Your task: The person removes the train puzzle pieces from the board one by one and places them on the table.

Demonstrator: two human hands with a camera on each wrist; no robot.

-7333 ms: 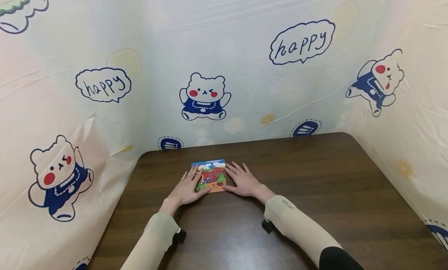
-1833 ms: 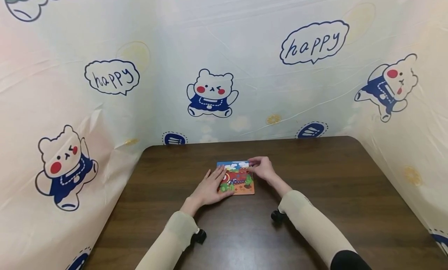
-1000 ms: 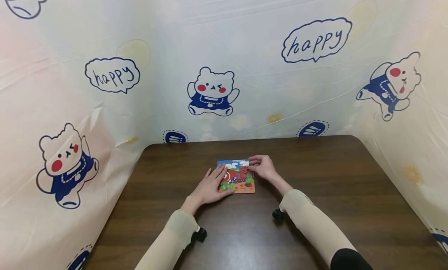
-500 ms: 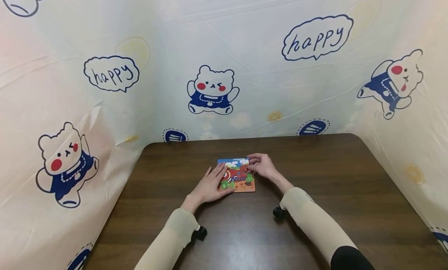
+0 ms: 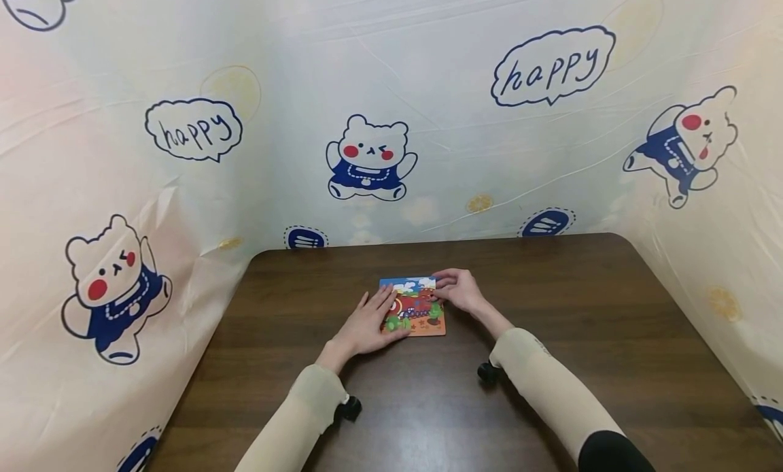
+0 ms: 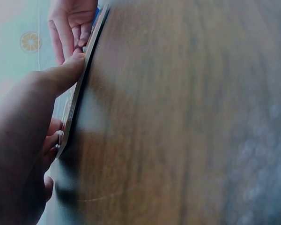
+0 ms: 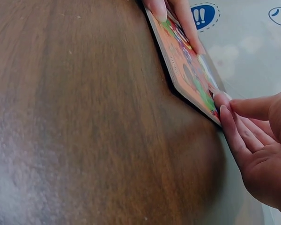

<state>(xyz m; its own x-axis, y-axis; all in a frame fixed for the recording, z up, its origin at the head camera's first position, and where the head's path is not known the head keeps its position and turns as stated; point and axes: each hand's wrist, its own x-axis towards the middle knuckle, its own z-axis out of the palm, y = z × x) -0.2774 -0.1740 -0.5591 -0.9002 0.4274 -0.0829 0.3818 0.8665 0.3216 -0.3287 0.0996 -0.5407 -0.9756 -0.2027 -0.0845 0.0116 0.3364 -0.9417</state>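
A small square picture board [image 5: 419, 328] with a red train, green bushes and blue sky lies flat on the table. Its thin, layered edge shows in the left wrist view. My left hand [image 5: 365, 324] rests over the board's left part, fingers straight, thumb along the near edge. At the upper right corner, my right hand [image 5: 459, 292] pinches the board's edge between thumb and fingertips, covering that corner. In the right wrist view, the thumb and fingers [image 7: 248, 131] meet right at the board's rim, where a small dark gap shows on its face.
The dark wooden table [image 5: 550, 309] has rounded far corners. A pale curtain [image 5: 453, 139] printed with bears and "happy" bubbles hangs behind it and along both sides. Each sleeve has a small black device [image 5: 487, 373] at the wrist.
Since the oldest frame, the board and left hand have shifted right. My right hand has gone from lying flat at the right edge to pinching the upper right corner. Over the last second, hardly anything moves.
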